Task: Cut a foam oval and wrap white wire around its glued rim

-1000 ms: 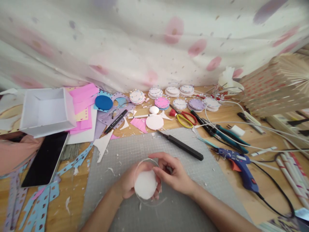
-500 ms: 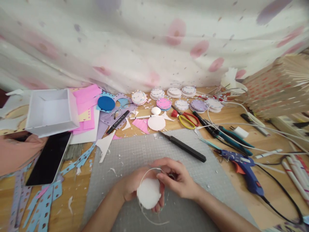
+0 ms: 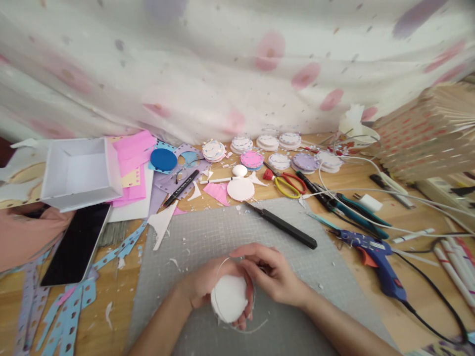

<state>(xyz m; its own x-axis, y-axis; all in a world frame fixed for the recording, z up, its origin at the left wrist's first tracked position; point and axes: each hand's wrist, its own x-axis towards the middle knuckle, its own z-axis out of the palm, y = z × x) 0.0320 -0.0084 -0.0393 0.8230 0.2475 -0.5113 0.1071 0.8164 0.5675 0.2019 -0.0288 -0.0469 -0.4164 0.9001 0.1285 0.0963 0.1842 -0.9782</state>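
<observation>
My left hand [image 3: 202,284] cups a round white foam disc [image 3: 228,298] low over the grey cutting mat [image 3: 208,237]. A thin white strip [image 3: 237,326] curls around the disc's edge and trails below it. My right hand [image 3: 272,274] pinches that strip at the disc's upper right rim. A black craft knife [image 3: 284,226] lies on the mat beyond my hands. A blue glue gun [image 3: 373,254] rests to the right.
Red and yellow scissors [image 3: 284,182], pliers [image 3: 339,202] and several decorated foam rounds [image 3: 252,159] lie along the back. A white box [image 3: 79,170], a dark phone [image 3: 76,242], pink paper and punched blue strips [image 3: 70,311] sit left. Cables and rolled paper crowd the right.
My hands have drifted slightly lower and right on the mat. The loop of white strip has been drawn tighter around the disc's rim.
</observation>
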